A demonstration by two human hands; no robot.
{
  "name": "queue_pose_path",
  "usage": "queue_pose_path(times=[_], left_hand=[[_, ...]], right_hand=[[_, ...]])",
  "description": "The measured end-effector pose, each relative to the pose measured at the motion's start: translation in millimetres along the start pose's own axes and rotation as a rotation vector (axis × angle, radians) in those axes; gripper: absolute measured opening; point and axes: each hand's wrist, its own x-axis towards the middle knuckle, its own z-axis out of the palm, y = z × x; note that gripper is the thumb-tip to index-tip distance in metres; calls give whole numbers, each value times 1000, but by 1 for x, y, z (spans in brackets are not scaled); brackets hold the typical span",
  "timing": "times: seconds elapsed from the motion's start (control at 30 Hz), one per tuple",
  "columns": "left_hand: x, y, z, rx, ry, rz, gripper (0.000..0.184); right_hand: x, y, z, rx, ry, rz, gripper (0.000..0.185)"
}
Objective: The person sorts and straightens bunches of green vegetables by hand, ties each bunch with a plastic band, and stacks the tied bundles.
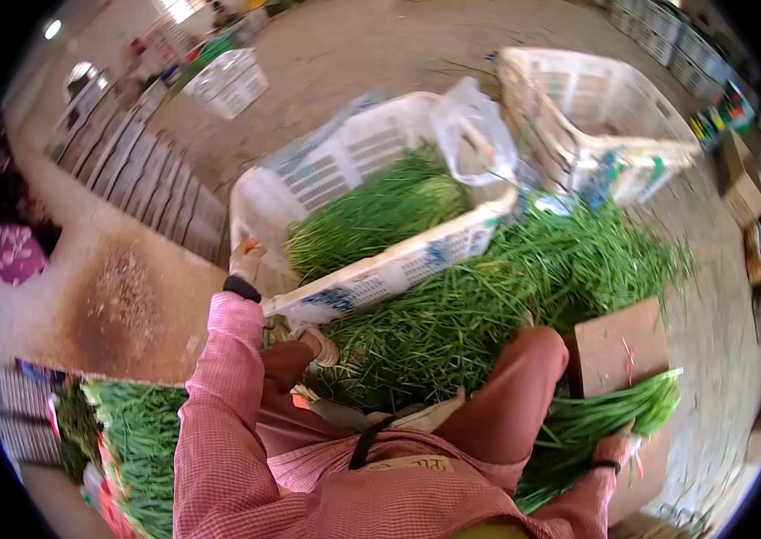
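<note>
My left hand is closed on the near left rim of a white plastic crate. Inside that crate lies a thick pile of long green stalks, and a clear plastic bag hangs over its right end. On the right, my right hand is closed round a bundle of green stalks with pale ends, beside a brown cardboard box. A loose heap of greens spreads between the crate and my legs.
Another white crate stands at the back right. A stained board is at left, with stacked crates behind it and more greens below. A filled white crate is farther back; part of a person in patterned clothing shows at far left.
</note>
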Motion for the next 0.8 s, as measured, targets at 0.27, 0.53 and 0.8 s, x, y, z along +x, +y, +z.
queue_pose_path(times=[0.27, 0.53, 0.8], left_hand=[[9, -19, -40, 258, 140, -172, 64], [29, -37, -31, 286, -19, -235, 46], [16, -54, -32, -161, 21, -112, 51]], right_hand=[[153, 62, -166, 1054, 1004, 76, 57], [35, -269, -543, 874, 694, -1151, 78], [-23, -623, -549, 101, 595, -1289, 124]])
